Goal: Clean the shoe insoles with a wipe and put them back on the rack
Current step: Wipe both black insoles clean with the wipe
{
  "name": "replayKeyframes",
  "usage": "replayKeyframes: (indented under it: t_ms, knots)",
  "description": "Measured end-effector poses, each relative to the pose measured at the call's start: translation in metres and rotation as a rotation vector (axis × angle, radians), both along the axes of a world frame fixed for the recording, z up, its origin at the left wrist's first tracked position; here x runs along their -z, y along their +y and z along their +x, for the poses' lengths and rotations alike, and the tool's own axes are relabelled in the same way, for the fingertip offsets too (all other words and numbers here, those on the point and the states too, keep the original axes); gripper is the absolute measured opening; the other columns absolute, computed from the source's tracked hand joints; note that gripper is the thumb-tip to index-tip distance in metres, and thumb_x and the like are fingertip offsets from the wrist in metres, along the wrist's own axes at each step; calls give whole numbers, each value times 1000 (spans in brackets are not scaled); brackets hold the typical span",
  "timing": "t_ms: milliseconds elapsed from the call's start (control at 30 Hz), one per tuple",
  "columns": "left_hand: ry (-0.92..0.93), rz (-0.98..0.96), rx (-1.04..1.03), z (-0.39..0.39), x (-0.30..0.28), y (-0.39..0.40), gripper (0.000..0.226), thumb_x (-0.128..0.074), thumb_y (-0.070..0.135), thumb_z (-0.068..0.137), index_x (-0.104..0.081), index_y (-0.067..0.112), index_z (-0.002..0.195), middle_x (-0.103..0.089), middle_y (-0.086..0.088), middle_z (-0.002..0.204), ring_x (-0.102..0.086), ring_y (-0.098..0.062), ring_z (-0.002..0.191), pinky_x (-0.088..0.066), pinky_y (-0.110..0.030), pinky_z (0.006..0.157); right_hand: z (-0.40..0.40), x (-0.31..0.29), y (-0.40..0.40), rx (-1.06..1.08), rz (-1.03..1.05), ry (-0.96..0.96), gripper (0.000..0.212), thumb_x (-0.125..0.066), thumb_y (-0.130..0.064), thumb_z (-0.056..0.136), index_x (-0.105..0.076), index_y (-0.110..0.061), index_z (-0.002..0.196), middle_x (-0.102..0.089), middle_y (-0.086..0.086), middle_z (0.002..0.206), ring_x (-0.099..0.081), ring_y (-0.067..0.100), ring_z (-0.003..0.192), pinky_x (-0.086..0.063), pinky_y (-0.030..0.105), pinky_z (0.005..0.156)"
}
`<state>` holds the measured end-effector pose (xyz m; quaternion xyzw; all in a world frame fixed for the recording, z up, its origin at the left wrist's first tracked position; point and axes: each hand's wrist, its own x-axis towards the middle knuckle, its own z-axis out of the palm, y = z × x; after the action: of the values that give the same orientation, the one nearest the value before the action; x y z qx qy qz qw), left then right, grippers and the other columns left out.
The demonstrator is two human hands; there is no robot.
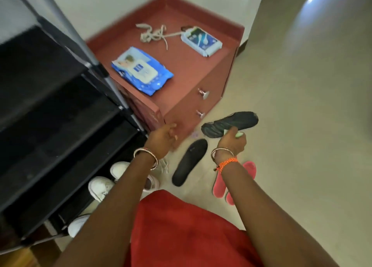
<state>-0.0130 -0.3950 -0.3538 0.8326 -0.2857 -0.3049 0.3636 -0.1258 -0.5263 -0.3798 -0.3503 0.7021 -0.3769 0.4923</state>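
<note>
On the floor: 1 black insole [190, 162] lies flat, 2 pink insoles [219, 183] near it
Right hand [231, 140]: fingers curled round a second black insole [231, 122] and a pale wipe [239, 135], held above the floor
Left hand [164, 137]: fingers loosely spread, holding nothing, just beside the red cabinet [181, 109]
Cabinet top: blue wipes pack [142, 70], white pack [201, 41], laces [154, 34]
Rack [50, 97]: black, left of the cabinet, white shoes [100, 186] at its foot

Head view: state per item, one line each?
left hand: open, holds nothing
right hand: grips black insole and wipe
black insole: held up, off floor
second black insole: flat on floor
pink insoles: on floor
blue wipes pack: lid closed, on cabinet
drawers: shut
</note>
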Motion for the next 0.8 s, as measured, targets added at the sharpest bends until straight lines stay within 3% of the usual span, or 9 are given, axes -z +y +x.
replayKeyframes:
  t_ms: [133, 200, 267, 367, 467, 567, 633, 733, 800]
  knots:
    - [270, -177, -255, -3, -46, 35, 22, -48, 24, 98, -60, 13, 113, -59, -5, 100, -54, -19, 95, -45, -24, 72, 12, -63, 44, -57, -215, -248, 20, -48, -14, 83, -42, -11, 64, -44, -3, 59, -40, 5, 51, -34, 22, 50]
    - [530, -216, -359, -3, -78, 55, 35, -37, 46, 98, -58, 23, 111, -62, -4, 102, -56, -23, 95, -48, -34, 77, 21, -95, 71, -183, -363, -412, 16, -49, -15, 75, -43, -17, 60, -41, -6, 59, -39, 4, 54, -35, 21, 54]
    - [764, -406, -424, 0, -111, 84, 50, -31, 56, 95, -57, 21, 119, -62, -6, 108, -57, -26, 100, -48, -44, 87, 30, -131, 101, -353, -479, -538, 23, -52, -10, 75, -44, -24, 59, -40, -9, 58, -39, 8, 58, -35, 24, 57]
    - [861, -758, -487, 0, -157, 135, 46, -44, 45, 90, -56, 17, 125, -62, -7, 121, -58, -25, 103, -44, -46, 93, 45, -183, 146, -625, -553, -671, 23, -52, -4, 79, -40, -16, 64, -37, -6, 59, -37, 4, 56, -34, 18, 56]
    - [865, -1015, -475, -5, -194, 194, 51, -60, 29, 82, -54, 16, 131, -62, -6, 123, -61, -21, 105, -44, -45, 97, 59, -222, 193, -882, -519, -831, 24, -50, -8, 74, -36, -21, 60, -37, -3, 61, -34, 14, 63, -32, 28, 58]
    - [863, -1160, -391, -16, -220, 246, 69, -79, 20, 68, -54, 12, 132, -64, -9, 122, -64, -22, 106, -53, -39, 91, 69, -249, 239, -1063, -524, -831, 23, -51, -7, 73, -35, -19, 61, -36, -5, 59, -33, 10, 59, -31, 27, 55]
    - [812, -1209, -362, -28, -237, 274, 67, -78, 14, 71, -53, 11, 132, -58, -14, 130, -61, -25, 113, -51, -39, 94, 71, -267, 274, -1193, -580, -799, 26, -51, -6, 76, -32, -18, 62, -34, -10, 55, -31, 7, 54, -30, 28, 52]
    - [682, -1281, -459, -40, -265, 298, 45, -58, 6, 84, -56, 15, 128, -62, -12, 125, -65, -24, 105, -53, -40, 91, 77, -294, 312, -1349, -724, -483, 31, -52, -12, 85, -35, -17, 59, -45, -8, 51, -41, 8, 49, -33, 32, 51]
    - [623, -1341, -551, -39, -281, 311, 41, -46, 7, 88, -55, 16, 127, -66, -11, 117, -68, -22, 98, -54, -40, 86, 87, -320, 328, -1474, -789, -248, 29, -49, -23, 86, -44, -13, 59, -55, -1, 58, -53, 19, 59, -37, 34, 54]
